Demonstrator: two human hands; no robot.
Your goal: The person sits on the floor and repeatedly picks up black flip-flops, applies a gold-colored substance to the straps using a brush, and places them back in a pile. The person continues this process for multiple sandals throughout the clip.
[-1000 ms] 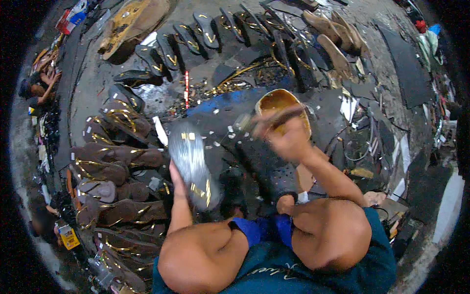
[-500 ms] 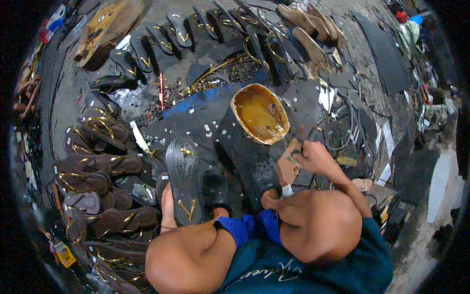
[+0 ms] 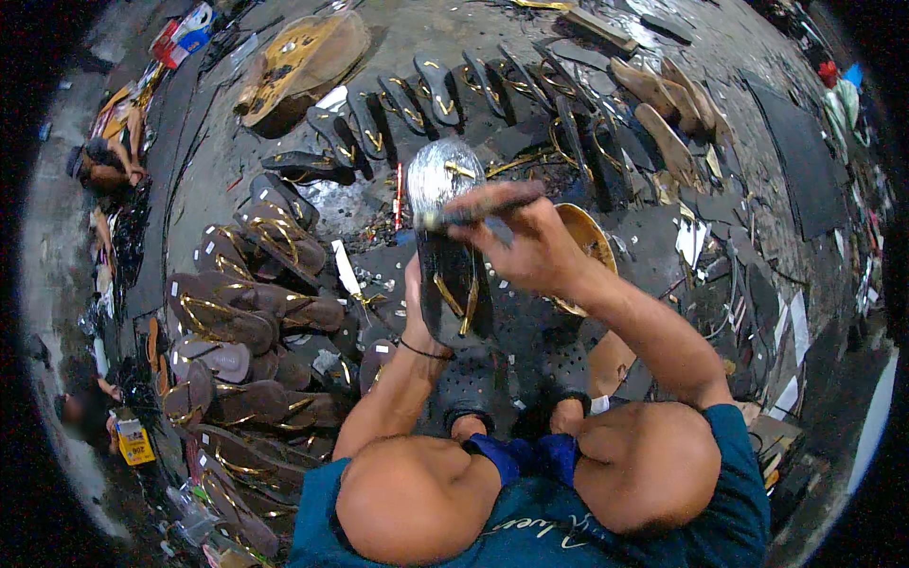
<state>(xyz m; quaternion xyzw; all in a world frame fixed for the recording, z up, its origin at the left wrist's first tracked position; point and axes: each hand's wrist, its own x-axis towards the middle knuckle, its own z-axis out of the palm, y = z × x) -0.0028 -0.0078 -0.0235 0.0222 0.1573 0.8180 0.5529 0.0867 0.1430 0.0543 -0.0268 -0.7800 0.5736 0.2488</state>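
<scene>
My left hand point(image 3: 413, 295) grips a black sandal sole point(image 3: 453, 289) from beneath and along its left edge, its fingers mostly hidden. Gold strap ends stick up out of the sole, and its far end shines wet. Over that wet part, my right hand point(image 3: 530, 237) is closed around a dark-handled brush point(image 3: 502, 196), whose tip touches or hovers just above the sole, slightly blurred. Behind my right wrist stands a bowl of amber, glue-like liquid point(image 3: 589, 237), partly covered by the hand and forearm.
Finished-looking brown sandals with gold straps point(image 3: 237, 312) pile up at the left. Dark soles with gold straps point(image 3: 440, 90) stand in an arc beyond, near wooden foot forms point(image 3: 663, 104). Two people point(image 3: 99, 161) sit at the far left. A brown board point(image 3: 611, 364) lies by my right foot.
My right hand has come from beside the brown board up and left over the sole. The left hand has raised the sole forward. The head view has shifted.
</scene>
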